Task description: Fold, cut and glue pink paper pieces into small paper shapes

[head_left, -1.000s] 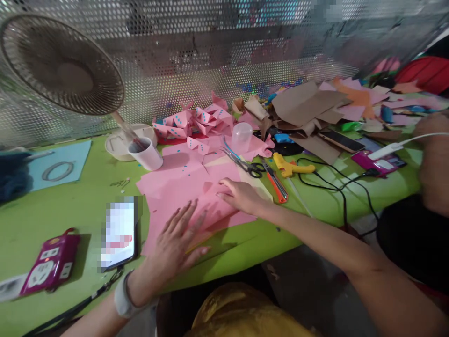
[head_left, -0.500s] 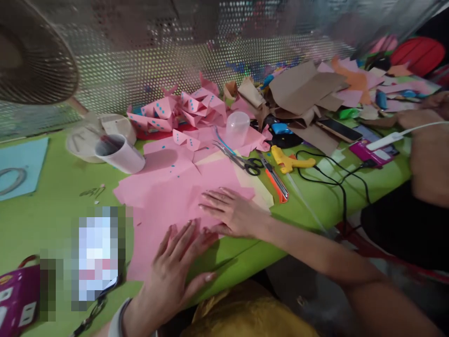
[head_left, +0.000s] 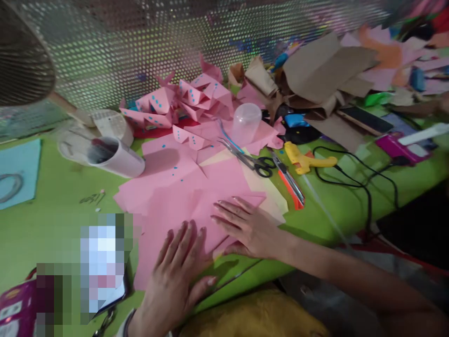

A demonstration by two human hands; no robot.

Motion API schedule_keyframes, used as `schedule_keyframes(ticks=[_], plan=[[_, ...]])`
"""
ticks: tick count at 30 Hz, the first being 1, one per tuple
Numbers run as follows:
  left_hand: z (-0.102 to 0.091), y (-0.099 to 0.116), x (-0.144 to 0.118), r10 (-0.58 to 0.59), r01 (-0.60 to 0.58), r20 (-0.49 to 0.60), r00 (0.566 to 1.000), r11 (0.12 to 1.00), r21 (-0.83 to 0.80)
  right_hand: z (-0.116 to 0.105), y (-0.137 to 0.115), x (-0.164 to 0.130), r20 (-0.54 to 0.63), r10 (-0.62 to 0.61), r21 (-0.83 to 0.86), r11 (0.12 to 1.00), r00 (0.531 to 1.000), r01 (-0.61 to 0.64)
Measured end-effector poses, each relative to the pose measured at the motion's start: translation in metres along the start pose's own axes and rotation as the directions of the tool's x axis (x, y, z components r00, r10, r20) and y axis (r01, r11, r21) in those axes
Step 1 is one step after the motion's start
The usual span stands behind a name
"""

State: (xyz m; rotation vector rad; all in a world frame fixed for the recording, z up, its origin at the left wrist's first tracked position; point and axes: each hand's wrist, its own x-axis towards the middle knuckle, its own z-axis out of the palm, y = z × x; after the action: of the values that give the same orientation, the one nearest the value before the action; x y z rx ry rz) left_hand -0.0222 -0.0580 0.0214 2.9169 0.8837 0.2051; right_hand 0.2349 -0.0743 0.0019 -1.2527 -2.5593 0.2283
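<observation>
Both hands lie flat, fingers spread and grip released, on a pink sheet [head_left: 196,210] at the bench's [head_left: 52,196] near edge. The left hand [head_left: 177,276] presses its 6 o'clock part; the right hand [head_left: 247,229] rests just beside it at 3 o'clock. Scissors [head_left: 250,161] and a cutter [head_left: 289,180] lie at 1 o'clock of the right hand, a white cup [head_left: 114,159] at 10 o'clock.
</observation>
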Motion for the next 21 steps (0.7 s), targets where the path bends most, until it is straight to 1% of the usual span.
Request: schedule_keyframes(ticks=[6,11,14,16,19,21], plan=[[-0.004,-0.001,0.001,-0.076,0.079,0.065,0.995,0.996,-0.041,0.002,0.005,0.005,0.03,-0.026,0.046,0.999,0.999,0.025],[-0.01,-0.001,-0.001,-0.068,0.076,0.101,0.993,0.994,-0.079,-0.002,0.006,0.005,0.019,-0.044,0.1,0.994,0.999,0.042],[-0.014,0.0,-0.002,-0.058,0.066,0.088,0.994,0.993,-0.096,-0.004,0.006,0.005,0.008,-0.058,0.105,0.993,0.998,0.057],[-0.014,0.0,-0.002,-0.074,0.081,0.078,0.994,0.992,-0.092,-0.003,0.006,0.006,0.004,-0.055,0.099,0.994,0.999,0.054],[-0.012,-0.002,-0.002,-0.101,0.107,0.076,0.992,0.991,-0.081,-0.002,0.004,0.008,0.003,-0.028,0.091,0.995,1.0,0.028],[-0.01,-0.004,-0.002,-0.095,0.102,0.075,0.993,0.991,-0.087,-0.002,0.004,0.009,0.003,-0.018,0.088,0.996,1.0,0.018]])
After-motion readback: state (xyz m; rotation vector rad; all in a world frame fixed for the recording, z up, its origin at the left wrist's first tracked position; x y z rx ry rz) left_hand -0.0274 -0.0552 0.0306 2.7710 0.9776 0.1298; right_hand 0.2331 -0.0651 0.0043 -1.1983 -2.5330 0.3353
